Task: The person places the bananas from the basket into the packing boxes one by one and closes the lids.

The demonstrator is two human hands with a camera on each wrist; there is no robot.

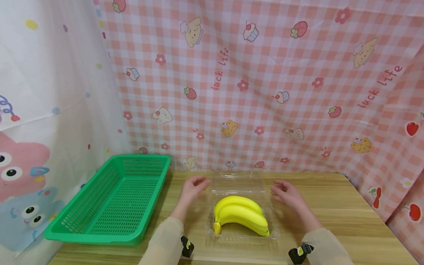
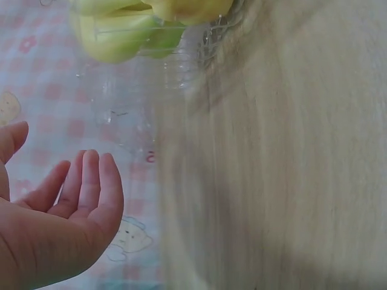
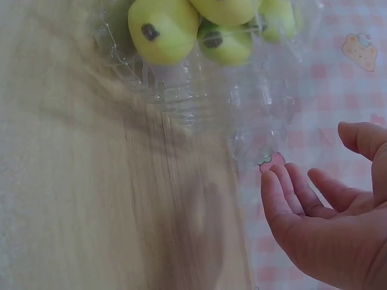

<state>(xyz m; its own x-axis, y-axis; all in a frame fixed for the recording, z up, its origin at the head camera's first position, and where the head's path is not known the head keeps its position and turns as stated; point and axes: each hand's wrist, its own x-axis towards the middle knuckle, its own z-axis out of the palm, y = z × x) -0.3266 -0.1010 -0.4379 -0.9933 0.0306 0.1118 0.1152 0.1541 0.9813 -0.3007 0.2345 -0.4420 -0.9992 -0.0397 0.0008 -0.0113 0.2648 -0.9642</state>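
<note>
A bunch of yellow bananas (image 1: 240, 215) lies in a clear plastic clamshell box (image 1: 243, 241), whose lid (image 1: 236, 183) is folded back toward the curtain. My left hand (image 1: 193, 188) hovers just left of the lid, fingers loosely bent, holding nothing. On the other side my right hand (image 1: 287, 193) is held in the same relaxed way, apart from the box. In the left wrist view the left hand (image 2: 66, 223) shows a gap between thumb and fingers. Dark banana tips (image 3: 151, 31) face the right wrist camera, above the empty right hand (image 3: 326, 223).
A green perforated plastic basket (image 1: 132, 209) stands on the left part of the wooden table (image 1: 338, 206). Behind the table hangs a pink checked curtain (image 1: 265, 110); a white patterned cloth (image 1: 66, 110) hangs on the left.
</note>
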